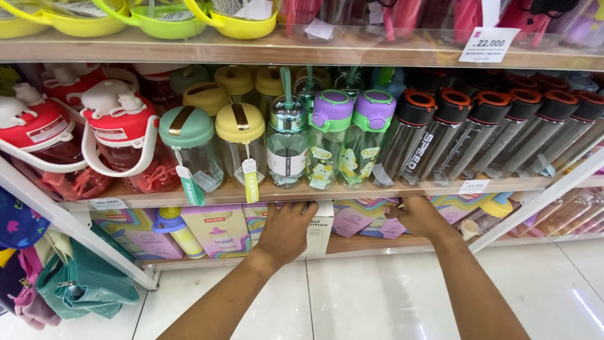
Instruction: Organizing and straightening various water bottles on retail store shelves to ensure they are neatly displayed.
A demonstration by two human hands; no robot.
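Fingers of the left hand [286, 232] lie spread and flat against the front of a white box [319, 228] on the bottom shelf [352, 244], clamped on nothing; the thumb side sits toward a pastel box [221, 230] just beside it. Fingers of the right hand [420, 216] curl over the top edge of a purple box [353, 217], but whether they pinch it I cannot tell, since the fingertips are hidden behind the carton.

Both boxes stand at the front edge of that shelf, near its middle, packed close with neighbours on either side. Further left a yellow-and-blue bottle [179, 232] leans between cartons, touching them.

Judging from this, straightening the row would go best with flat palms and even pressure, pushing each box square to the front edge rather than tugging one corner, because the cartons look light and would twist or tip. The leaning bottle could roll if its neighbour shifts, so the left side wants a gentle touch.

Above, the middle shelf [390, 189] carries a green-lidded bottle [189, 151], a yellow-lidded one [242, 148] and purple-capped bottles [349, 138] right at its front edge. Hanging tags [250, 182] dangle over the working space, so keeping the wrists low should avoid snagging them.
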